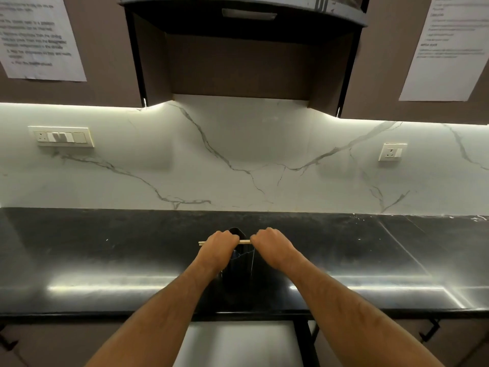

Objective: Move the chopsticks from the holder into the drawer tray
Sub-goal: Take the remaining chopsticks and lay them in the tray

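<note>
Pale wooden chopsticks lie level, held crosswise above the black countertop. My left hand is closed around them near their left end, where a short tip pokes out. My right hand is closed at their right end. A dark holder stands on the countertop directly beneath and between my hands, partly hidden by my wrists. Below the counter edge a pale surface shows; I cannot tell whether it is the drawer tray.
A white marble backsplash rises behind the counter, with a switch panel at left and a socket at right. A dark hood and upper cabinets with paper sheets hang overhead. Black cabinet handles show below the counter.
</note>
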### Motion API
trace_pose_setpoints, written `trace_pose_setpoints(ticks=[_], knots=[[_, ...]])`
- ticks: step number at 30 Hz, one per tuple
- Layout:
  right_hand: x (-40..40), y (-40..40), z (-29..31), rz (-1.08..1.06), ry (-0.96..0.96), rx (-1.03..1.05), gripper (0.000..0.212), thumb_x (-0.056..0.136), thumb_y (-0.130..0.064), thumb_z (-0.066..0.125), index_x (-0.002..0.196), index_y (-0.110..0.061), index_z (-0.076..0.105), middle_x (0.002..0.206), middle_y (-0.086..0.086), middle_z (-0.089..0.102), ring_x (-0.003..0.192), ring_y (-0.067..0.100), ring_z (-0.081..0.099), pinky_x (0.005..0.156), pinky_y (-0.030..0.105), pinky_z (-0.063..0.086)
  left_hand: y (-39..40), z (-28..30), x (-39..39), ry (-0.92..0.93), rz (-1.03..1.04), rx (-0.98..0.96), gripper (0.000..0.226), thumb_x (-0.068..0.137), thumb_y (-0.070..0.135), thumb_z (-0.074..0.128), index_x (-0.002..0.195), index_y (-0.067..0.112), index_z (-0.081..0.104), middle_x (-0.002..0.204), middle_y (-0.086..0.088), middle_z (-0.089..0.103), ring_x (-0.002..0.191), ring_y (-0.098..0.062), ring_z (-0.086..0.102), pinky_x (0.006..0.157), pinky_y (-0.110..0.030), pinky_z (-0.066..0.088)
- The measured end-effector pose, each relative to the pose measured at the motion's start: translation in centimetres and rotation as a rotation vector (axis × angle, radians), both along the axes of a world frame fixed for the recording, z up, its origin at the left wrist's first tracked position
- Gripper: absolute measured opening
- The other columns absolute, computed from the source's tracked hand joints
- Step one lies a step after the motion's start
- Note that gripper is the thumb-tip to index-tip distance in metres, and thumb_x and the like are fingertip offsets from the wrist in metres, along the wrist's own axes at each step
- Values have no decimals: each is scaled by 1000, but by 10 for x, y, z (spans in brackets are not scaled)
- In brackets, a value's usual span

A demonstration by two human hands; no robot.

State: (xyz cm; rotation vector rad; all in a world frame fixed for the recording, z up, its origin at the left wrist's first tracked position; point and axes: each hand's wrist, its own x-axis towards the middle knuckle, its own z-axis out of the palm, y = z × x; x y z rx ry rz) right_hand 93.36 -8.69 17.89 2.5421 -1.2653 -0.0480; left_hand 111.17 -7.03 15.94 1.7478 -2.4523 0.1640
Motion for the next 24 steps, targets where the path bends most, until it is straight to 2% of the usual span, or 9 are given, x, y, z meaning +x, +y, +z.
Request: trace_pose_setpoints(ticks=[5, 9, 13, 19, 24], knots=[[5, 23, -12, -26, -13, 17, 14, 95, -13, 64, 108, -9, 65, 90, 8, 69, 78, 19, 67, 79, 33, 57, 25, -2, 6, -3, -13, 12, 17, 94, 9, 62, 110, 15, 62, 97, -6, 67, 80, -17, 61, 82, -33, 55], [10, 53, -26, -42, -37, 0, 11, 93, -13, 64, 104, -9, 65, 90, 8, 70, 77, 21, 67, 73, 33, 53, 53, -18, 12, 1, -23, -10, 18, 91, 6, 63, 106, 16, 62, 100, -6, 67, 84, -19, 61, 80, -33, 51], [17, 91, -48, -60, -7, 0, 12, 91, -8, 61, 103, -9, 65, 94, 11, 70, 84, 30, 68, 71, 40, 53, 86, -39, 16, -25, -17, 19, 16, 91, 5, 61, 103, 15, 62, 103, -10, 67, 93, -27, 65, 79, -38, 52], [15, 141, -102, -91, -2, 105, 14, 94, -11, 60, 108, -10, 64, 96, 10, 70, 83, 28, 67, 72, 38, 52, 134, -92, 13, -36, -6, 110, 19, 90, 1, 60, 104, 13, 64, 103, -11, 68, 94, -30, 66, 83, -41, 54], [11, 165, -152, -90, -1, 207, 16, 96, -13, 59, 110, -9, 65, 103, 11, 70, 92, 29, 67, 81, 39, 54, 164, -149, 11, 11, 1, 153, 20, 97, 9, 58, 115, 14, 65, 112, -10, 68, 101, -28, 66, 87, -36, 52]])
